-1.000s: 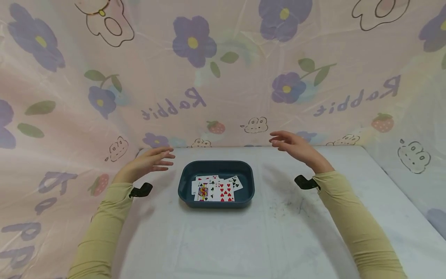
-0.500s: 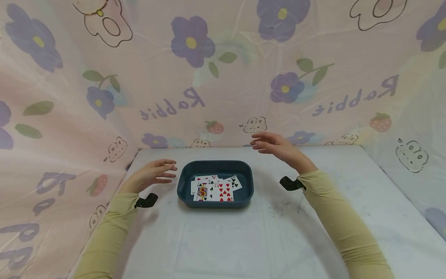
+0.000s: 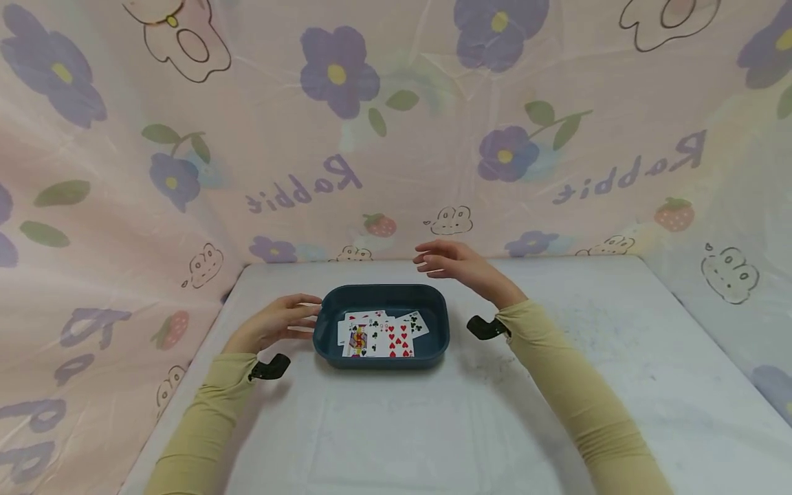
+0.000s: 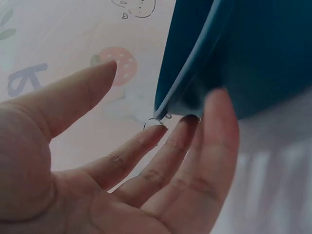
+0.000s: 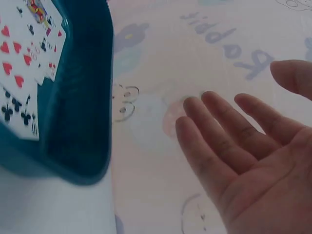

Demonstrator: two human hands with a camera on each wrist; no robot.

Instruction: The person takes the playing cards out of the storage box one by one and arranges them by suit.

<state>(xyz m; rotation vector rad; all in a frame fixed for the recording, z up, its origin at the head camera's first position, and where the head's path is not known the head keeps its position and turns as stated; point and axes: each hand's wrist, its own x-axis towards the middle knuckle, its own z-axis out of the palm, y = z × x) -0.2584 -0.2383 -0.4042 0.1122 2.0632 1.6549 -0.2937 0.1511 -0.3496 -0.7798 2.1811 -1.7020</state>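
A dark teal rectangular tray [image 3: 439, 323] with rounded corners stands on the white table, and several playing cards [image 3: 377, 337] lie overlapping face up inside it. Hearts, clubs and a picture card can be made out. My left hand [image 3: 275, 324] is at the tray's left end, its fingers extended at the outer wall; in the left wrist view the fingertips [image 4: 222, 105] are at or very near the wall, and contact cannot be told for sure. My right hand [image 3: 464, 267] hovers above and behind the tray's far right corner, fingers extended, holding nothing and apart from the tray.
The white table [image 3: 396, 426] spreads around the tray, with faint dark smudges to its right. A printed cloth [image 3: 408, 158] with flowers and rabbits hangs behind and at the sides. A black wrist-worn piece [image 3: 271, 367] sticks out below each hand.
The left hand has come down and rightward to the tray's left end. The right hand has moved left and slightly down, over the far right corner. Tray and cards stay in place.
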